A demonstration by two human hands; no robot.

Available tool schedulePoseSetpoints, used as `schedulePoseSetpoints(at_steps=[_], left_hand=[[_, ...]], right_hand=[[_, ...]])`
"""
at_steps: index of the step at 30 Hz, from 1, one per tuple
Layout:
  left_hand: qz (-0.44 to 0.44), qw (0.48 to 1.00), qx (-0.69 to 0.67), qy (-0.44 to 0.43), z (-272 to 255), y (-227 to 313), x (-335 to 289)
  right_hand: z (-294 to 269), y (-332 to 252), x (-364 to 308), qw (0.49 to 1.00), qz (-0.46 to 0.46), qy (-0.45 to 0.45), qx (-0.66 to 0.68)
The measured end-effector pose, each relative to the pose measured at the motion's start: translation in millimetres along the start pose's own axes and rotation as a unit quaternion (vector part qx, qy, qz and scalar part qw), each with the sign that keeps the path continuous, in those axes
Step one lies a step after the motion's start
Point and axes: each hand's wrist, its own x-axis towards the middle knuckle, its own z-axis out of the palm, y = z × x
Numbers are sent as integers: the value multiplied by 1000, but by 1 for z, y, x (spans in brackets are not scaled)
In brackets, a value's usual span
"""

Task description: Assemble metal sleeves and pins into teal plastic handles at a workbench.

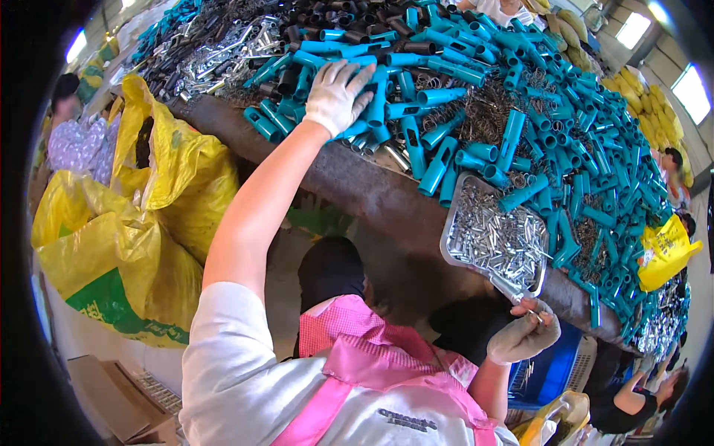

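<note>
We note our left hand (338, 93) closed over teal tubes (387, 111) heaped on the desk (372, 197), right hand (523, 336) pinching small metal pieces (count unclear) below the overhanging tray (497, 239), which a knock could tip.

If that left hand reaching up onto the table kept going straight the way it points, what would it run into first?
The left hand already rests on the teal plastic tubes. Straight on, it would likely push into more of them, then the black tubes beyond, though depth is hard to judge.
</note>
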Motion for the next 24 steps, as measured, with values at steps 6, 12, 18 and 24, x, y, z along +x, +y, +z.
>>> schedulePoseSetpoints(at_steps=[6,12,18,24], left_hand=[[52,989,-137,-10,-23,4,-28],[-98,993,47,56,-4,1,-34],[-240,948,114,-177,16,-46,14],[-290,933,122,-174,23,-47,25]], right_hand=[[3,-2,-3,999,-11,-4,52],[-8,-4,-13,999,23,-33,32],[-13,-8,-13,996,35,-41,78],[-18,-16,-19,997,43,-20,65]])
